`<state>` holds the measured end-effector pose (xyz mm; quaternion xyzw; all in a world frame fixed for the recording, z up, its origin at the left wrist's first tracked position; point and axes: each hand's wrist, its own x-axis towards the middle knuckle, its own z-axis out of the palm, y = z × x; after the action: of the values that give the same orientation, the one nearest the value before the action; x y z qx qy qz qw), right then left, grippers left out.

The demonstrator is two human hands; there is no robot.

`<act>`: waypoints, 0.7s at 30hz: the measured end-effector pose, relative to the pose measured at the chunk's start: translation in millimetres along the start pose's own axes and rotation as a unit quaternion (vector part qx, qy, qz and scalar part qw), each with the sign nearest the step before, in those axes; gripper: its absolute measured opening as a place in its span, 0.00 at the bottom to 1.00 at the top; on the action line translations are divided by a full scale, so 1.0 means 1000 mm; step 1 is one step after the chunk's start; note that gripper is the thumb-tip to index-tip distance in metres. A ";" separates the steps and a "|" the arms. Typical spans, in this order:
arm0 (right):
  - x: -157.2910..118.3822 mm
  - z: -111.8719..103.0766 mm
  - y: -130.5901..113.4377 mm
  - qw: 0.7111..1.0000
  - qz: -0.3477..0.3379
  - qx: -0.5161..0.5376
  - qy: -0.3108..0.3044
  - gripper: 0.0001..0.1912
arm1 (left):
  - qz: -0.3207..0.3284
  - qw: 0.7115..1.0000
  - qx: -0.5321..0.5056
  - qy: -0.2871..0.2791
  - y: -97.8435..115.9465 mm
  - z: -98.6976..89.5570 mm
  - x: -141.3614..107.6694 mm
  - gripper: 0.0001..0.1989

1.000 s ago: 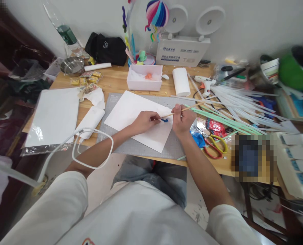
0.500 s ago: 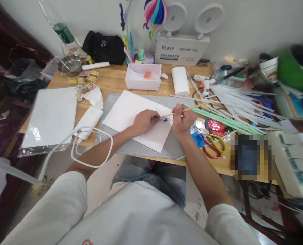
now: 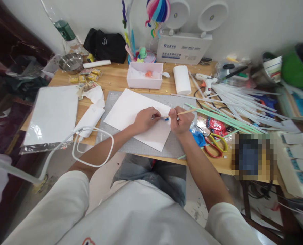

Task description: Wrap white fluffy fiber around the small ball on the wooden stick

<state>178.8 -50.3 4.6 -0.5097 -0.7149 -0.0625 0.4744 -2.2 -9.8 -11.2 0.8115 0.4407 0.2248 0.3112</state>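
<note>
My right hand [image 3: 182,121] is closed around a thin wooden stick [image 3: 187,111], whose free end points to the right. Close by on the left, my left hand [image 3: 146,119] pinches its thumb and fingers together; what lies between them is too small to make out. Between the two hands sits a tiny blue piece [image 3: 167,119], beside the left fingertips. Both hands are over a white sheet of paper [image 3: 126,114], which lies askew on a grey cutting mat [image 3: 131,148].
Right of my hands lie scissors [image 3: 214,144], green strips [image 3: 225,117], a pile of white sticks [image 3: 239,100] and a glue gun [image 3: 206,82]. Behind the mat stand a white box [image 3: 144,81] and a paper roll [image 3: 181,80]. A white cable [image 3: 112,146] loops above my left forearm.
My right hand has shifted slightly left, closer to my left hand. The stick's free end has dropped and moved left. The view has tilted a little.
</note>
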 end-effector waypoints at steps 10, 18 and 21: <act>-0.001 0.003 0.000 0.998 -0.028 -0.012 -0.046 0.24 | 0.003 1.000 -0.013 0.014 0.000 0.001 0.000 0.04; -0.002 0.008 -0.006 0.996 -0.036 0.009 -0.083 0.23 | 0.026 0.998 0.015 0.050 0.004 0.000 -0.007 0.04; -0.001 0.003 -0.003 0.996 0.056 0.074 0.007 0.27 | 0.029 0.997 0.038 0.054 0.010 0.000 -0.024 0.08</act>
<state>174.4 -51.0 3.3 -0.5120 -0.6845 0.0143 0.5187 -8.9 -34.7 -6.5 0.8218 0.4410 0.2606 0.2493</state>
